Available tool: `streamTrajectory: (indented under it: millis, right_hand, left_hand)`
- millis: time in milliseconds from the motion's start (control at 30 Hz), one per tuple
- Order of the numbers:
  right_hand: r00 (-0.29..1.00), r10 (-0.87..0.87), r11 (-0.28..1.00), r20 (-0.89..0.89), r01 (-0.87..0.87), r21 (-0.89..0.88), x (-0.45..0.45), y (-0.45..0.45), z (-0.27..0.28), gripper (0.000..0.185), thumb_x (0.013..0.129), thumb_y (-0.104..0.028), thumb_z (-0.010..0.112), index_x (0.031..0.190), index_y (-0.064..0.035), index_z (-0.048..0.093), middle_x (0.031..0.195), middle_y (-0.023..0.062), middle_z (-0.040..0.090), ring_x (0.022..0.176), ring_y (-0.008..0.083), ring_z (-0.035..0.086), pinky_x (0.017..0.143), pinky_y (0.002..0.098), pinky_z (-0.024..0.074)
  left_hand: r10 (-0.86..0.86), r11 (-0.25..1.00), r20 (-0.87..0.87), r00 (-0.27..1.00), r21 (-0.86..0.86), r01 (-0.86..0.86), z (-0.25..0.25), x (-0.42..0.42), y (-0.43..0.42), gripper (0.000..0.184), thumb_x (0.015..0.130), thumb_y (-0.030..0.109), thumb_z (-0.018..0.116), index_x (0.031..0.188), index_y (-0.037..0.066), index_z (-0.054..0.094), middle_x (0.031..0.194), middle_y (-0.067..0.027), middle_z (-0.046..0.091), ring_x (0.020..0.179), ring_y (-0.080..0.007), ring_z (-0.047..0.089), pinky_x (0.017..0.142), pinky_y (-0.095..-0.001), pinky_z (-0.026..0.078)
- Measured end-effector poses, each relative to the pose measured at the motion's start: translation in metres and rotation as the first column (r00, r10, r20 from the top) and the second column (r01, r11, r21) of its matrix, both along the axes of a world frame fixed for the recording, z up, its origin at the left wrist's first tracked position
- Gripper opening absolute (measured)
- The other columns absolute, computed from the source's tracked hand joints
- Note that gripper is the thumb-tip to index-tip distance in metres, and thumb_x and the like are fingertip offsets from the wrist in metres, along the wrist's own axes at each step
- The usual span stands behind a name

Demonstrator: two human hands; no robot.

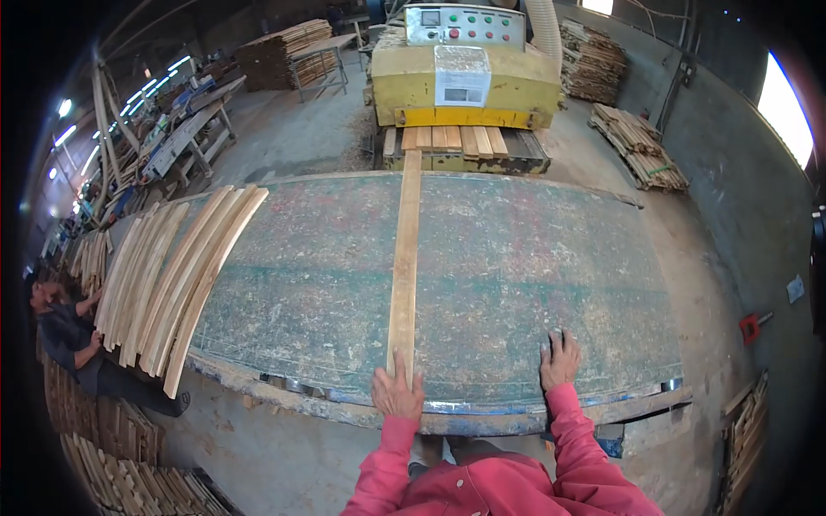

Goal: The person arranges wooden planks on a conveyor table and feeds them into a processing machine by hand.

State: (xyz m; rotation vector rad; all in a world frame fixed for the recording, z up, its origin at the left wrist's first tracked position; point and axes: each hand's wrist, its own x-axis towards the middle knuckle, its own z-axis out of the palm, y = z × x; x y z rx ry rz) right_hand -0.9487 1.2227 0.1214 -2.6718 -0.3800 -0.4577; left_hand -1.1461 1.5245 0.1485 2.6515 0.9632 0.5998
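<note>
A long narrow wooden board point(403, 258) lies lengthwise on the worn green table point(516, 267), its far end at the yellow machine point(469, 82). My left hand point(398, 396) is on the near end of this board, with fingers along its top and edges. Near the front edge of the table, my right hand point(560, 359) rests flat with its fingers stretched out and nothing in it. Several more wooden boards point(462, 139) lie side by side at the machine's mouth.
A row of boards point(185, 271) covers the table's left end, where a person point(73, 335) touches them. Stacked boards stand at lower left point(142, 482) and right point(641, 146). A control panel point(465, 26) tops the machine; a red-handled saw point(752, 328) is at right.
</note>
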Motion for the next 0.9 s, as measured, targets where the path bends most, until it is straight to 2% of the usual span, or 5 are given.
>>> streamTrajectory:
  millis: [300, 500, 600, 800, 900]
  right_hand:
    - [0.997, -0.066, 0.997, -0.039, 0.065, -0.038, -0.003, 0.009, 0.008, 0.040, 0.094, -0.027, 0.062, 0.132, -0.0122, 0.062, 0.152, 0.0183, 0.049, 0.139, 0.0372, 0.044, 0.121, 0.0535, 0.0247]
    - [0.996, -0.089, 0.995, 0.003, 0.089, -0.047, -0.003, 0.015, 0.011, 0.039, 0.092, -0.024, 0.064, 0.129, -0.0119, 0.064, 0.148, 0.0165, 0.052, 0.134, 0.0385, 0.046, 0.117, 0.0517, 0.0288]
    - [0.997, -0.077, 0.996, 0.012, 0.077, -0.050, -0.003, 0.015, 0.013, 0.038, 0.092, -0.024, 0.063, 0.127, -0.0108, 0.064, 0.147, 0.0166, 0.052, 0.134, 0.0388, 0.046, 0.116, 0.0518, 0.0289]
    - [0.996, -0.090, 0.995, -0.021, 0.089, -0.042, -0.004, 0.017, 0.017, 0.041, 0.090, -0.026, 0.065, 0.128, -0.0105, 0.062, 0.147, 0.0186, 0.051, 0.136, 0.0387, 0.046, 0.118, 0.0543, 0.0265]
    - [0.996, -0.090, 0.995, -0.026, 0.089, -0.050, -0.005, 0.018, 0.022, 0.041, 0.090, -0.025, 0.065, 0.128, -0.0101, 0.063, 0.147, 0.0189, 0.051, 0.135, 0.0390, 0.046, 0.118, 0.0543, 0.0264]
  left_hand:
    - [0.036, 0.995, 0.024, 0.999, -0.089, -0.034, -0.004, 0.025, 0.003, 0.080, 0.085, 0.042, 0.076, 0.155, 0.024, 0.044, 0.108, -0.0184, 0.046, 0.100, -0.0396, 0.052, 0.079, -0.0519, 0.047]
    - [0.061, 0.997, 0.000, 0.998, -0.035, -0.061, -0.008, 0.066, 0.028, 0.083, 0.084, 0.042, 0.076, 0.157, 0.025, 0.041, 0.110, -0.0180, 0.047, 0.103, -0.0395, 0.052, 0.079, -0.0517, 0.048]
    - [0.057, 0.993, -0.008, 0.998, -0.102, -0.057, -0.003, 0.076, 0.035, 0.080, 0.085, 0.041, 0.077, 0.156, 0.024, 0.044, 0.111, -0.0180, 0.046, 0.104, -0.0400, 0.052, 0.081, -0.0520, 0.048]
    - [0.044, 0.998, -0.023, 0.999, -0.047, -0.045, -0.013, 0.099, 0.057, 0.081, 0.086, 0.046, 0.073, 0.157, 0.024, 0.041, 0.111, -0.0166, 0.047, 0.105, -0.0385, 0.052, 0.085, -0.0521, 0.045]
    - [0.060, 0.997, -0.111, 0.992, 0.061, -0.053, -0.004, 0.109, 0.066, 0.078, 0.089, 0.052, 0.067, 0.157, 0.023, 0.041, 0.123, -0.0186, 0.050, 0.108, -0.0373, 0.051, 0.091, -0.0545, 0.040]
